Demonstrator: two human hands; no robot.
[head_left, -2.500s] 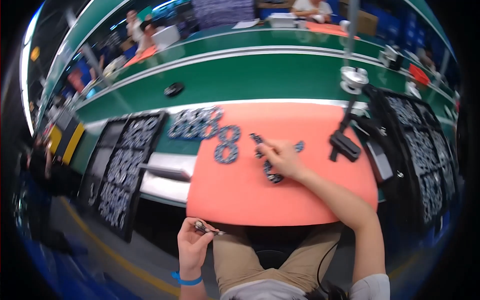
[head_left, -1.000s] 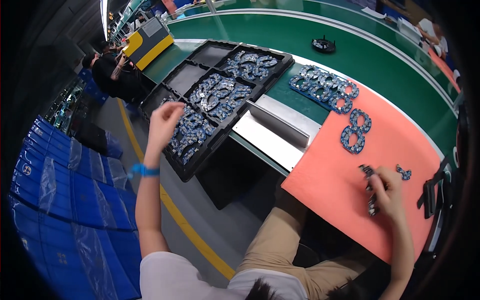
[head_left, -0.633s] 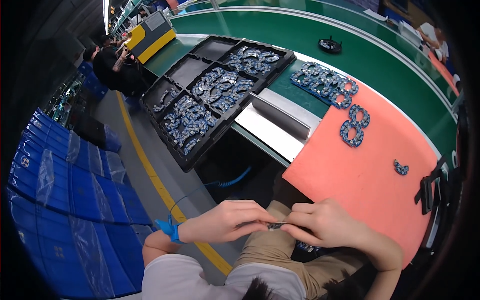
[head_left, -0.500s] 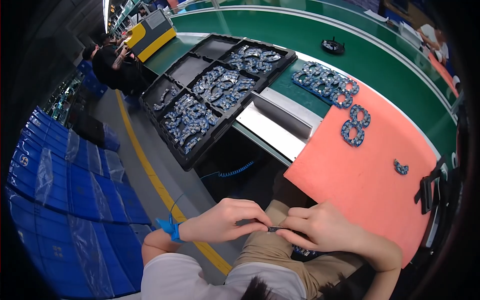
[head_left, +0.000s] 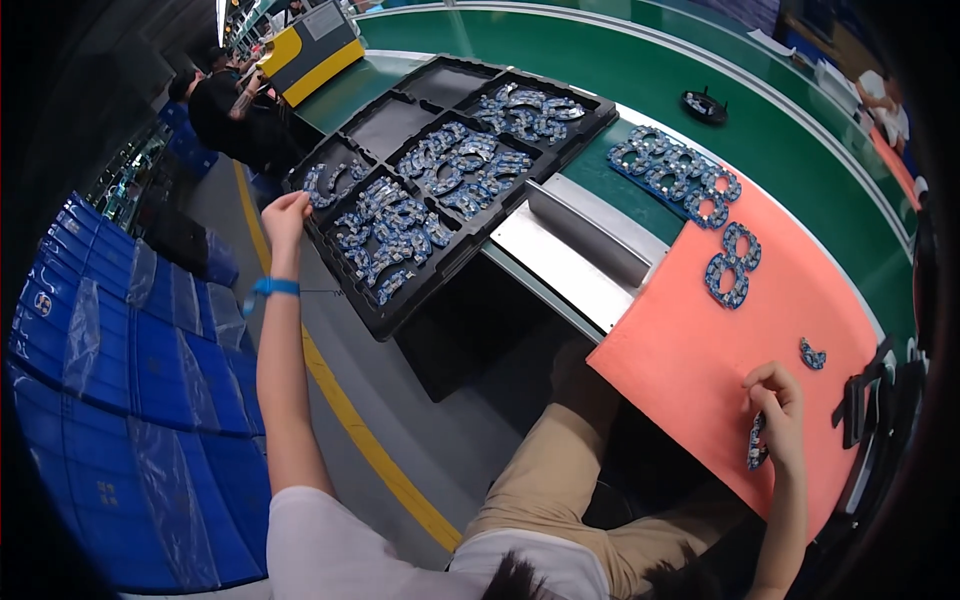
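Note:
My left hand (head_left: 287, 215) is at the near left corner of the black divided tray (head_left: 385, 315), fingertips pinched at the end of a curved blue circuit board (head_left: 318, 187). Other curved boards lie in that same compartment. Over the orange mat (head_left: 690, 380), my right hand (head_left: 780, 405) is curled with a narrow blue circuit board (head_left: 756, 442) tucked under its fingers; part of that board is hidden. Farther up the mat lies a figure-eight circuit board (head_left: 733, 265). A small curved board piece (head_left: 813, 354) lies just beyond my right hand.
Several more figure-eight boards (head_left: 665, 165) lie at the mat's far edge. A metal plate with a raised bar (head_left: 585, 235) stands between tray and mat. A black ring-shaped part (head_left: 704, 106) rests on the green surface. Blue crates (head_left: 120, 400) line the left; people work beyond.
My hands, earlier together over my lap on a small dark part, have separated. The left has reached out to the tray; the right has moved over the mat with a board.

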